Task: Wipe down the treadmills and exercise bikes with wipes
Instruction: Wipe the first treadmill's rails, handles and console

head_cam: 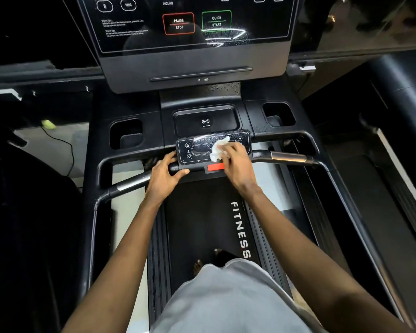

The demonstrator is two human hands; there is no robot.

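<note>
Wipe [218, 148]: white, crumpled, lying on the right half of the button panel [197, 150].
Right hand [237, 162]: fingers closed on the wipe, pressing it to the panel.
Left hand [165, 175]: wrapped round the handlebar [135, 181], just left of the panel.
Risk, buttons: a firm rub may trigger a key, and the feet stand on the belt [202, 224].
Risk, red tab [214, 167]: just under the wiping hand, so a knock may dislodge it.
Risk, moisture: wet streaks may seep at the panel's edges.
</note>
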